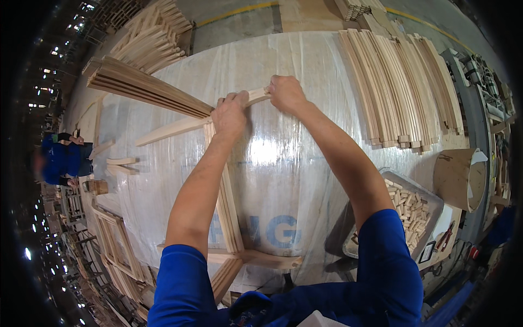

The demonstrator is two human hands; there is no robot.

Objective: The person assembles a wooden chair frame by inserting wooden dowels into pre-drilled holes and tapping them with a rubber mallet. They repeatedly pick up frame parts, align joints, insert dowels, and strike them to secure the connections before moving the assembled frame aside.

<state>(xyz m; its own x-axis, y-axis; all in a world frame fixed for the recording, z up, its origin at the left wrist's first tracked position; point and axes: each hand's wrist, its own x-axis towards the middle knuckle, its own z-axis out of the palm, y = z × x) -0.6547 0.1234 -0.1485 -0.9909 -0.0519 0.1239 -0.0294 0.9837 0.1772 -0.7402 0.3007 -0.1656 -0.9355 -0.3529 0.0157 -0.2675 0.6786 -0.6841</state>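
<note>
A pale wooden frame lies on the film-covered table [321, 180]. Its far curved leg [171, 132] runs from the left up to the right, and my left hand [230, 114] is closed over it by the joint. At the leg's right end my right hand [286, 94] grips the wood, its fingertips partly hidden. Long rails [227, 207] join this leg to a near curved leg [271, 258] close to my body. From the far joint, a grooved set of slats [150, 87] stretches off to the upper left.
Long wooden strips [389, 87] are stacked at the far right. A grey tray [436, 204] of small wooden dowels sits right of my elbow, near a cardboard tube [460, 177] and red-handled pliers [445, 235]. More timber [147, 41] is piled far left; another person [61, 158] stands left.
</note>
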